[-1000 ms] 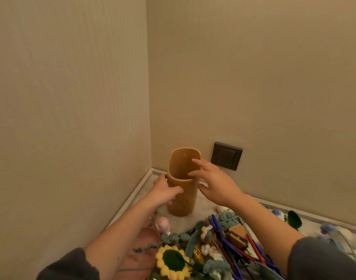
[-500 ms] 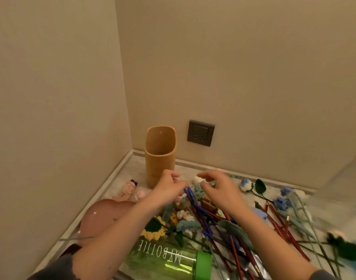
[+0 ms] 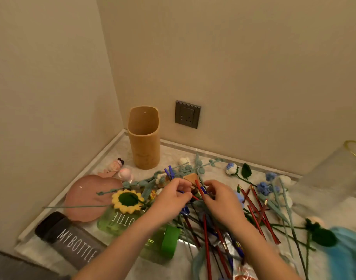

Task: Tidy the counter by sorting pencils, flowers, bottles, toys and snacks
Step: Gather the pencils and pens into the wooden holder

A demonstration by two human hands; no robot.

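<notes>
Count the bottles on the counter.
2: a dark bottle lies at the near left edge; a green bottle beside it, partly under an arm. Clutter may hide more.

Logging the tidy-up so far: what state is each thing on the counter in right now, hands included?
Wooden holder: upright, looks empty.
Green bottle: on its side, cap on.
Black bottle: on its side.
Pink plate: flat, sunflower overlapping its edge.
Pencils: loose in a heap.
Left hand: pinches a blue pencil.
Right hand: pinches a red pencil.

1 grey btl [image 3: 68, 242], 1 green btl [image 3: 112, 223], 1 holder [image 3: 146, 150], 1 plate [image 3: 86, 197]
</notes>
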